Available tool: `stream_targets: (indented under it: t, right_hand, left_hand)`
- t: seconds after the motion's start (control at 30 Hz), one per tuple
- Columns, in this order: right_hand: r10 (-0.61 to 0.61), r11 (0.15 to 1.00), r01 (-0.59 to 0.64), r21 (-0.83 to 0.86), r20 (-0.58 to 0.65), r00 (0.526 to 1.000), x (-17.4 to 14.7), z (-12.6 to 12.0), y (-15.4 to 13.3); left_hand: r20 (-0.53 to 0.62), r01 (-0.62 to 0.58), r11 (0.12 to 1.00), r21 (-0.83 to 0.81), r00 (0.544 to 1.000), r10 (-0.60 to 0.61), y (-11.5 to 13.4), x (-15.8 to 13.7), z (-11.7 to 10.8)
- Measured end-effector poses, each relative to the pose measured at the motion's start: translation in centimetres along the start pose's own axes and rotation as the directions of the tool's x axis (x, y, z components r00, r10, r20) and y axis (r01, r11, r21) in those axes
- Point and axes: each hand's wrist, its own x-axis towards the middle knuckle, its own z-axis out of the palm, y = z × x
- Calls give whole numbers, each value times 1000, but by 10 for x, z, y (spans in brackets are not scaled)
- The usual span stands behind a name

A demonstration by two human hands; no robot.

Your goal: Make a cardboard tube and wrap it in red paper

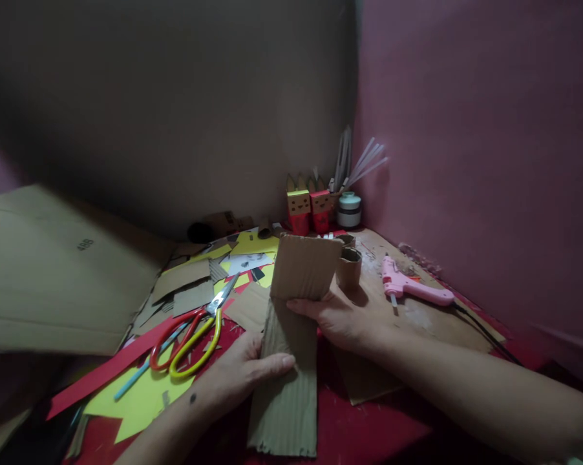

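Note:
A long strip of corrugated cardboard [289, 394] is held upright in front of me. My left hand [255, 368] grips its left edge, with the thumb lying across its face. At its upper end a squarish cardboard piece [305, 266] overlaps it, tilted slightly to the right. My right hand [333, 316] pinches that piece at its lower edge, thumb in front and fingers hidden behind. Whether the two pieces are joined, I cannot tell. Just beyond my right hand stands a short cardboard tube [349, 268]. Scissors [207, 326] with red and yellow handles lie left of the strip.
A pink glue gun [412, 285] lies on a board at right, its cord running toward me. Two box figures [298, 203] stand at the back beside a lidded jar [349, 210] and white sticks [366, 160]. Paper scraps [255, 243] cover the left; a large carton [63, 271] stands there.

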Motion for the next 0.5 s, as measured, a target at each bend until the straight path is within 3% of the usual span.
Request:
stream_targets:
  t: [0.1,0.23,0.33,0.4,0.5]
  right_hand:
    - [23,998,-25,57,26,999,-2,1,2]
    - [64,949,-103,297,138,988,-1,2,6]
    - [56,785,-234,573,310,949,0,3,6]
    - [21,682,-310,662,406,914,0,3,6]
    - [28,656,-390,646,496,868,-2,1,6]
  left_hand:
    - [26,-1,1000,-23,1000,2,-2,1,-2]
    - [119,-18,994,-107,992,31,-5,-1,-4]
    - [213,6,986,-166,977,30,-10,-1,-2]
    - [243,21,984,-178,970,23,-13,-1,-2]
    - [266,32,975,-220,963,28,-15,0,-2]
